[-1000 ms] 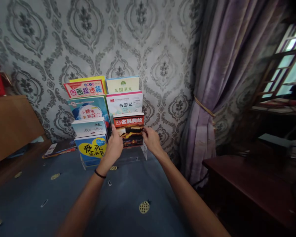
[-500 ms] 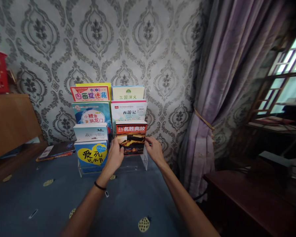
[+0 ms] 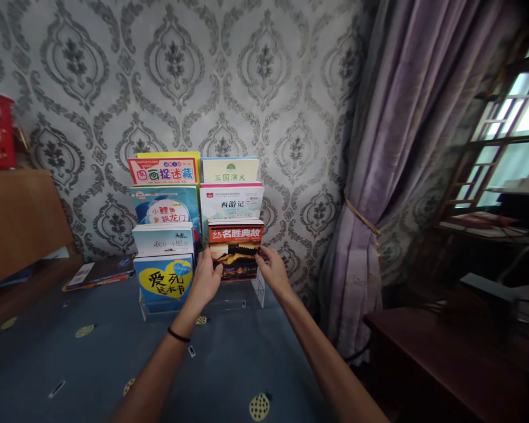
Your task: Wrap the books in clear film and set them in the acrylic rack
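Two edges of red-topped book pinched between left grip and right grip. Book at front of clear rack. Could tip or bump white book if one grip slips.

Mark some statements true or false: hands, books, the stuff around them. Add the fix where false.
1. Left hand and right hand are at opposite sides of the red-title book. True.
2. The dark band is on the right wrist. False: the band is on the left.
3. The yellow-heart book lies flat. False: the yellow-heart book stands in the clear rack.
4. The curtain is tied with a cord. True.
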Demonstrator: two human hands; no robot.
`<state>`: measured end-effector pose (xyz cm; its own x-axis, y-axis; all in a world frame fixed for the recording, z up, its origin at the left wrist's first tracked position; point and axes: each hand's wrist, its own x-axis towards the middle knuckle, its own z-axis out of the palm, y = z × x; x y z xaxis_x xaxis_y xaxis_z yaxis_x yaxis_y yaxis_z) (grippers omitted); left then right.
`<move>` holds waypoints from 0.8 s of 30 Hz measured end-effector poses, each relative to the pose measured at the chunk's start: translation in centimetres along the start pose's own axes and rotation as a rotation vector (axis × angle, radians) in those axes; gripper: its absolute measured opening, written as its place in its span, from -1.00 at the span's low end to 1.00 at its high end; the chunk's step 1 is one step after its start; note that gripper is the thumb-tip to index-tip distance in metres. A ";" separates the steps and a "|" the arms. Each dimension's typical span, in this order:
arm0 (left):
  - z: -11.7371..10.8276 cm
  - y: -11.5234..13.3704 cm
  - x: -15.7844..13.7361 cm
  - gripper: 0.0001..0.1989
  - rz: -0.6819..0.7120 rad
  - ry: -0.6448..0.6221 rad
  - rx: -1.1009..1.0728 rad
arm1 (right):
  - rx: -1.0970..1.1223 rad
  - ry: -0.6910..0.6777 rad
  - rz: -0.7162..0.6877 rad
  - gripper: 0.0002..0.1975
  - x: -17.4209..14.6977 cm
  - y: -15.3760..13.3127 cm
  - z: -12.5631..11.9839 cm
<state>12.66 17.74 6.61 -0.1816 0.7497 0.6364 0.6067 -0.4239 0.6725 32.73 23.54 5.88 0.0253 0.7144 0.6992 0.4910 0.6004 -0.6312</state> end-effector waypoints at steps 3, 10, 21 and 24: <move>0.1 -0.1 0.1 -0.37 -0.004 0.012 -0.053 | 0.029 0.000 0.007 -0.63 0.0 0.3 0.2; 0.3 0.1 0.0 -0.33 -0.017 -0.010 -0.072 | 0.068 0.005 0.015 -0.62 0.0 0.3 0.2; 0.1 0.3 -0.2 -0.30 -0.037 -0.040 -0.037 | 0.072 0.033 0.026 -0.62 -0.4 -0.5 0.2; 0.0 0.6 -0.3 -0.26 -0.034 -0.041 -0.055 | 0.069 0.046 0.033 -0.61 -0.5 -0.6 0.4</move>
<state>13.10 17.22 6.82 -0.1693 0.7837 0.5976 0.5568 -0.4243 0.7141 32.07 23.03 5.78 0.0810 0.7179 0.6914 0.4279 0.6015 -0.6746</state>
